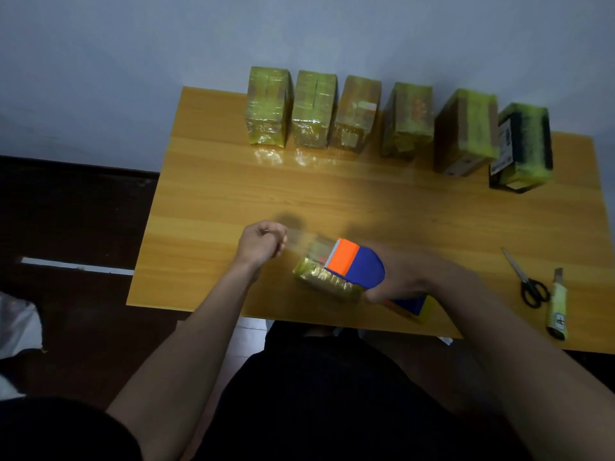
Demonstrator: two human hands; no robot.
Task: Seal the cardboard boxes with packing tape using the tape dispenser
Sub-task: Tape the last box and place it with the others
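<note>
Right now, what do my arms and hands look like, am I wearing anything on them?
Both forearms are bare up to the frame edge: no sleeves show. The left hand and right hand have no gloves, and no watch or ring is visible, though the picture is blurred.

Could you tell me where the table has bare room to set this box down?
Bare: the middle strip between the row of boxes and the hands, and the left end. Crowded: the near edge around the tape dispenser, and right by the scissors.

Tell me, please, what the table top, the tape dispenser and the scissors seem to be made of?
The table top looks like glossy wood or wood-look laminate: grain lines and box reflections show. The tape dispenser looks like smooth matte plastic in flat orange and blue. The scissors seem to have pale metal blades and black handles, probably plastic.
</note>
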